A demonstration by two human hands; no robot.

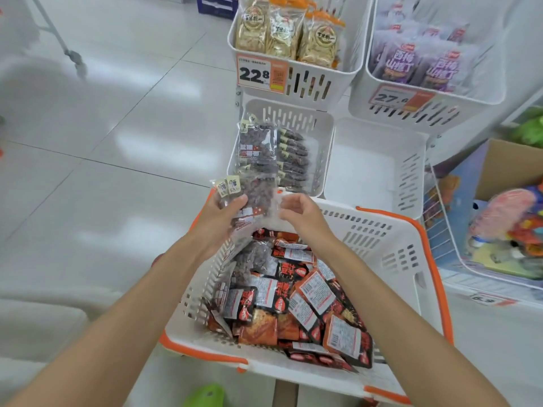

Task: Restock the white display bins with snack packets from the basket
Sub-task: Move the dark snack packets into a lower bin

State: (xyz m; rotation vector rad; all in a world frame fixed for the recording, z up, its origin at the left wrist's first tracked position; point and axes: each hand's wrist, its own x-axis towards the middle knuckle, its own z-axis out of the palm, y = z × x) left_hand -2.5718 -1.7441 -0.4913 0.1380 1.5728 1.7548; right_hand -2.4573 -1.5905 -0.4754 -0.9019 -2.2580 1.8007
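Above the far rim of the basket (411, 289), the left hand (223, 214) grips two clear packets (252, 198) of dark snacks, fingers curled round their left edge. The packets rise toward one o'clock from those fingers. At three o'clock of the packets, the right hand (296, 212) curls its fingers beside their clear edge; whether it pinches them cannot be told. At twelve o'clock stands a white bin (289, 113) holding like packets.

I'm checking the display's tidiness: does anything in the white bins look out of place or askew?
In the lower left bin, one packet sits face-up at the left side, while the rest stand in an edge-on row. Nothing looks spilled or torn.
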